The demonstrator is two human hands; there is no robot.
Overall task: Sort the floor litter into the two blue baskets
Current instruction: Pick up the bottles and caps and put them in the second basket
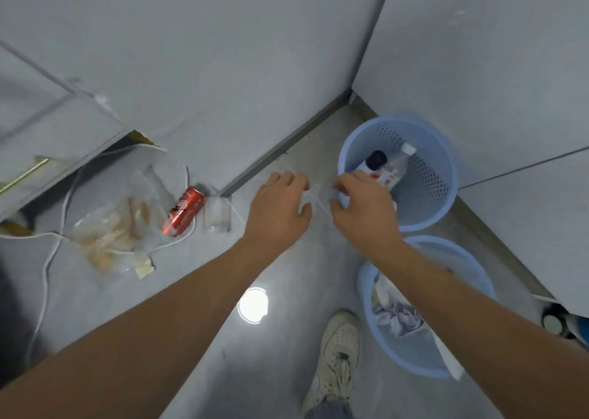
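Observation:
Two blue baskets stand at the right by the wall. The far basket (441, 176) holds bottles, and the near basket (478, 275) holds crumpled paper. My left hand (277, 208) and my right hand (360, 208) pinch a thin clear plastic piece (318, 197) between them, just left of the far basket's rim. On the floor to the left lie a red can (185, 209), a clear plastic container (217, 213) and a clear bag with brownish scraps (114, 230).
A white cable (47, 265) loops across the floor at the left, under a grey cabinet (47, 125). Grey walls meet in a corner behind the baskets. My white shoe (338, 358) stands beside the near basket. A bright light reflection (253, 305) marks the floor.

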